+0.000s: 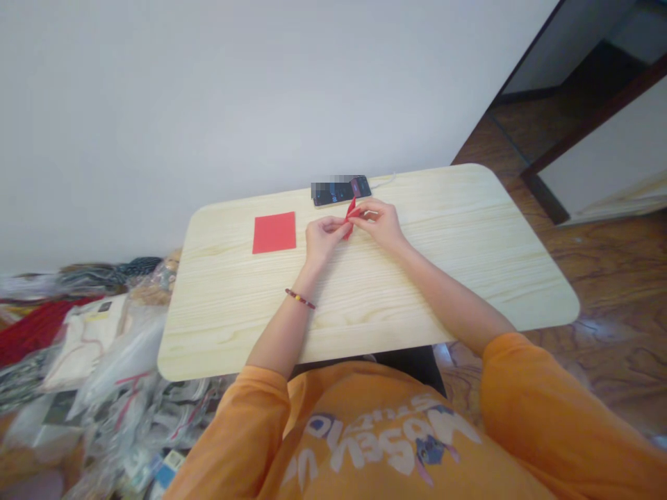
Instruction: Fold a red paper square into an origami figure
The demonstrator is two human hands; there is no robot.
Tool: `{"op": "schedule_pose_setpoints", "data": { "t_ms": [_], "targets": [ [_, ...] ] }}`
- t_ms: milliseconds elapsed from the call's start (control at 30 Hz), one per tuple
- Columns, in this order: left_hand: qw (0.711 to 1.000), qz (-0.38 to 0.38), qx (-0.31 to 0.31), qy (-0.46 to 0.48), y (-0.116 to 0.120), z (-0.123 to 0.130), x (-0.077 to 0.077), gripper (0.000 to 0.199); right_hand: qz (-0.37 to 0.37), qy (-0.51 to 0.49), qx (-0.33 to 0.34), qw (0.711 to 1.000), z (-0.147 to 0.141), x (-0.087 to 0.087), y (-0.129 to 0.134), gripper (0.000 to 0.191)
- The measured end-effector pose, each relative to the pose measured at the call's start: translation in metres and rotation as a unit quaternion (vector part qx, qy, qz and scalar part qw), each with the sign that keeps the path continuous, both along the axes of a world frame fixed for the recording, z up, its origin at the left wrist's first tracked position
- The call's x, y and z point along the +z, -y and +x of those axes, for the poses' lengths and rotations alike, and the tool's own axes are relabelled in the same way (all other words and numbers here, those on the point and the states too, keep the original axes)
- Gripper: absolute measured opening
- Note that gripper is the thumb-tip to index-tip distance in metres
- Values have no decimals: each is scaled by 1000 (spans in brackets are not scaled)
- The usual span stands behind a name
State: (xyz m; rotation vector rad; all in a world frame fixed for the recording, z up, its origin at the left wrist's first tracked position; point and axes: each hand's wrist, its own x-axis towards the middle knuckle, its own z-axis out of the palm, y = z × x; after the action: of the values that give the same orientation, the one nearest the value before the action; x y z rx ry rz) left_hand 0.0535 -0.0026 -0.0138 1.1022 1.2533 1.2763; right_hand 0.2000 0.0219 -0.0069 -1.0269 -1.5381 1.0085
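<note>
A small folded piece of red paper [351, 207] is pinched between my two hands over the table. My left hand [324, 237] grips its lower left side between thumb and fingers. On the other side, my right hand [379, 221] is closed on the paper with thumb and fingertips. Pointed ends stick out above and below the fingers; the rest of the fold is hidden by them. Left of my hands, a flat stack or sheet of red square paper [274, 232] lies on the table.
The light wooden table [469, 257] has rounded corners and stands against a white wall. A phone [341, 191] with a white cable [384, 182] lies at its back edge. Clothes and plastic bags [114, 361] are piled at the left. Wooden floor [615, 278] shows at the right.
</note>
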Motion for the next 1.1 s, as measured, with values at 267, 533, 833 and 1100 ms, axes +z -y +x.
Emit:
{"op": "schedule_pose_setpoints", "data": {
  "t_ms": [267, 533, 833, 1100],
  "targets": [
    [995, -40, -16, 89, -1, 2, -3, 39, 111, 107, -18, 988, 3, -3, 1, 11],
    [988, -70, 0, 135, -4, -5, 0, 26, 214, 176, 26, 960, 2, -9, 0, 20],
    [969, -114, -4, 218, -4, -4, 9, 11, 290, 186, 32, 938, 4, -11, -1, 24],
    [965, -128, 4, 227, -2, -6, 13, 19, 329, 172, 45, 927, 1, -11, 0, 25]
  ]
}}
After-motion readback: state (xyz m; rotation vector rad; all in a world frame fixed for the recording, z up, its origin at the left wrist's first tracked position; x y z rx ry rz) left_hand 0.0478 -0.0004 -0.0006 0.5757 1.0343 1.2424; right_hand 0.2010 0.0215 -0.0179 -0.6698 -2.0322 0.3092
